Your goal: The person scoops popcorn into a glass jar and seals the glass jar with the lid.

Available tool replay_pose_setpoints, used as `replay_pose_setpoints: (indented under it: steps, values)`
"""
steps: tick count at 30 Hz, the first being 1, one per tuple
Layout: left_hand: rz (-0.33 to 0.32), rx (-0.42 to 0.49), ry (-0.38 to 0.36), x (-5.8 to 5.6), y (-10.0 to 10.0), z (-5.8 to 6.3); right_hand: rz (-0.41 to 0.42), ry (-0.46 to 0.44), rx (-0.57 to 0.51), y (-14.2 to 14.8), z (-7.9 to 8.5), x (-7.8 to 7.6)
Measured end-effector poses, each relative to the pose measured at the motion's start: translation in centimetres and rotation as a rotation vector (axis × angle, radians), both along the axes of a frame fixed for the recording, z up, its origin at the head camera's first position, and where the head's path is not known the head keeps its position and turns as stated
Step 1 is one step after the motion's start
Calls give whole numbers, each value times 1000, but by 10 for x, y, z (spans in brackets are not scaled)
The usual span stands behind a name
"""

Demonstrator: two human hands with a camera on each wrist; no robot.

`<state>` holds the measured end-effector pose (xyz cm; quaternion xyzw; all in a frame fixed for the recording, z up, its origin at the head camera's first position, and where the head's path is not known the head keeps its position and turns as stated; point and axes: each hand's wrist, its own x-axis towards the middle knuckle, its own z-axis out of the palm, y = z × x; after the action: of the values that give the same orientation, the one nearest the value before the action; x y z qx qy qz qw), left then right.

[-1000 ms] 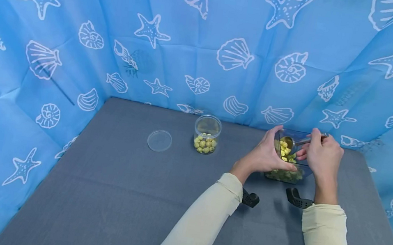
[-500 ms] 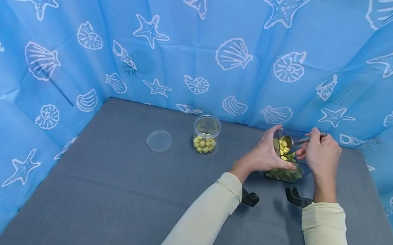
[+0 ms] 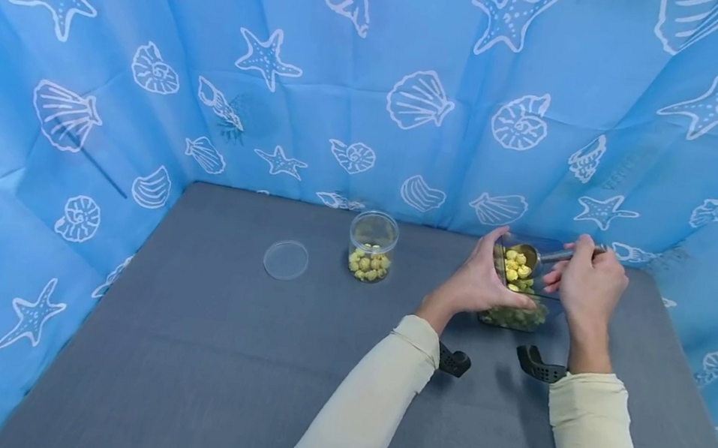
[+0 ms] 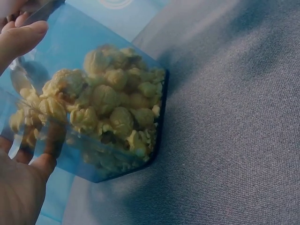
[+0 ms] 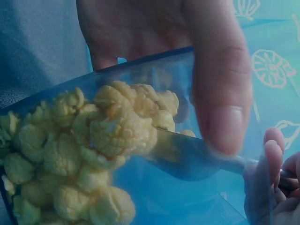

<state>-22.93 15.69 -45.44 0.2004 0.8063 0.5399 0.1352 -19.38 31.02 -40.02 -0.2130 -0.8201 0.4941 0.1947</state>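
A clear square container (image 4: 123, 161) of yellow popcorn (image 4: 105, 101) stands at the right of the table. My left hand (image 3: 480, 278) grips its side, the thumb across the near rim and the fingers round the far side. In my right hand (image 3: 589, 285) is the handle of a metal scoop (image 5: 187, 157), whose bowl is inside the container with popcorn heaped on it. A clear round jar (image 3: 374, 234), partly filled with popcorn, stands uncovered left of the hands. Beside it, a clear round lid (image 3: 286, 260) lies flat.
The table wears a grey cloth (image 3: 210, 371). A blue curtain (image 3: 353, 64) printed with shells and starfish hangs along the back and sides. Black wrist mounts (image 3: 538, 364) stick out beneath both wrists, close above the cloth.
The scoop has risen slightly in the container, and more popcorn shows on its bowl. My left hand keeps its grip on the container. The head view has shifted slightly.
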Motion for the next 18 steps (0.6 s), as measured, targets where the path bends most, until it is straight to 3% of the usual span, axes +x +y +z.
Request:
replay_pose_setpoints:
  steps: [8,13,18]
  values:
    - [8,3,8,-1,-1,-1,-66,118,-281,4,2,7]
    - [5,6,0,0,-2,-1,-80,96,-338,10,7,11]
    - [8,10,4,0,-2,2,20,5,-357,22,12,12]
